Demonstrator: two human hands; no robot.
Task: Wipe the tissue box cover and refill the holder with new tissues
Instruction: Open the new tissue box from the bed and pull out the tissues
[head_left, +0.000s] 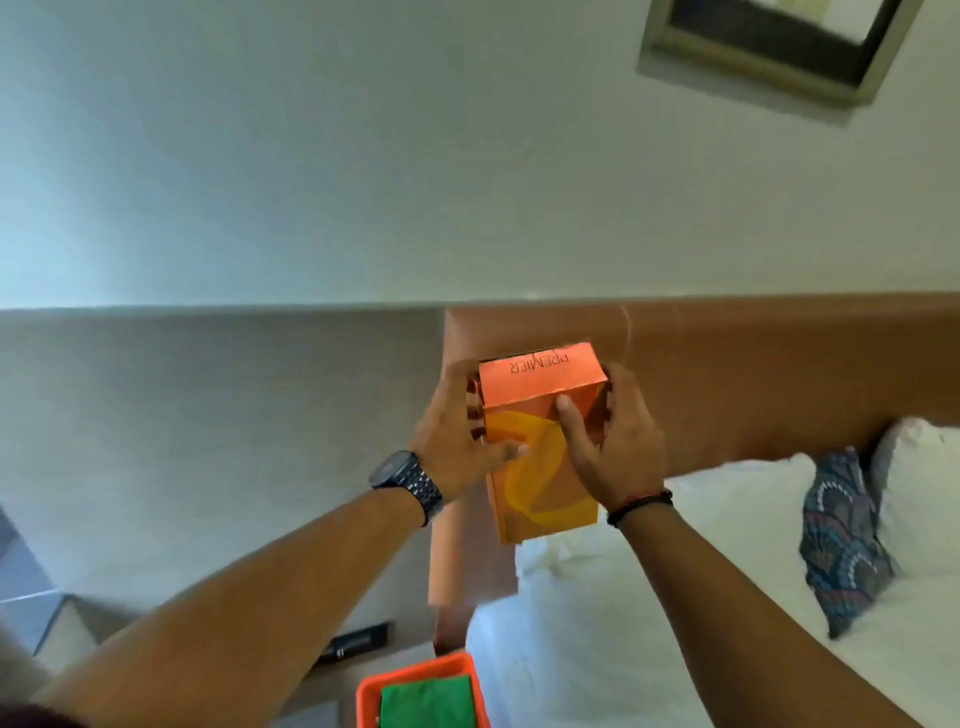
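An orange tissue box with a yellow swirl and the word PREMIER on its end is held up in the air in front of an orange headboard. My left hand, with a dark watch on the wrist, grips the box's left side. On the box's right side sits my right hand, its thumb pressed on the front face. A dark brown holder seems to show behind the box at both edges, mostly hidden by my fingers.
A bed with white sheets lies below right, with a white pillow and a patterned cushion. At the bottom edge stands an orange basket holding a green cloth. A framed picture hangs on the wall.
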